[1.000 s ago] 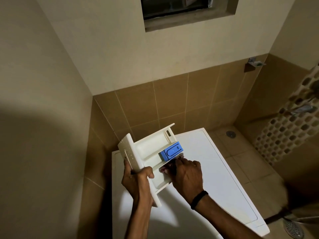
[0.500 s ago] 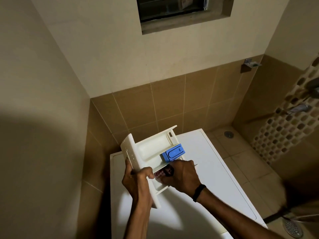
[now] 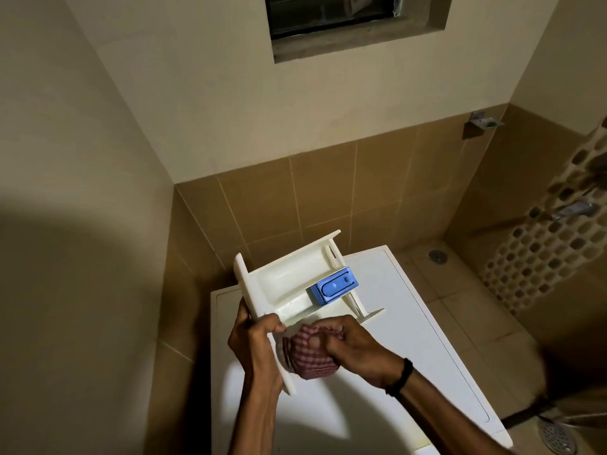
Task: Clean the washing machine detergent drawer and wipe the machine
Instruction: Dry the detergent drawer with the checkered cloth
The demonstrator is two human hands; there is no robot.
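The left hand (image 3: 254,344) is wrapped around the front panel of the detergent drawer (image 3: 285,284), with the thumb hooked over its near edge. The right hand (image 3: 356,346) is curled around a checked cloth (image 3: 312,361), which is pressed against the drawer's near end. Both forearms are extended upward toward the drawer.

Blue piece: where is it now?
Head view, right of centre: the blue piece sits inside the drawer, just beyond the checked cloth in the right hand.

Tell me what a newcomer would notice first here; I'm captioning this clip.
The white detergent drawer, with its blue insert, stands out, held over the washing machine by the left hand. Below it, the right hand bunches a red checked cloth against the drawer's near end.
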